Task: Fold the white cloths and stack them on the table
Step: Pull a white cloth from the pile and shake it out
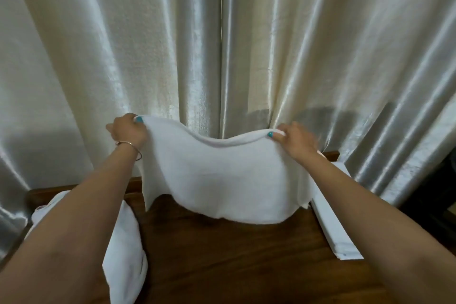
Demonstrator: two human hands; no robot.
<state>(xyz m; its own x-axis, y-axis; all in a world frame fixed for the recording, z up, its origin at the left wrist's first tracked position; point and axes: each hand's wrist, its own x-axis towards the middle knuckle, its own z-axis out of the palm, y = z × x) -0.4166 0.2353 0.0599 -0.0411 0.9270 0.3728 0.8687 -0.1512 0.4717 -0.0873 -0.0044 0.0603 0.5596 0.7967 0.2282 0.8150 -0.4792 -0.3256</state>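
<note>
A white cloth [222,177] hangs spread in the air over the far half of the dark wooden table [222,254]. My left hand [128,129] pinches its upper left corner and my right hand [294,139] pinches its upper right corner. The top edge sags between them and the bottom edge hovers just above the table. On the table's right edge lies a neat stack of folded white cloths [335,227], partly hidden by my right forearm. A loose pile of unfolded white cloths [125,249] lies on the left, partly under my left forearm.
Shiny cream curtains [222,44] hang right behind the table and fill the background. A dark piece of furniture [434,192] stands at the far right. Bare wood shows in the table's middle and near part.
</note>
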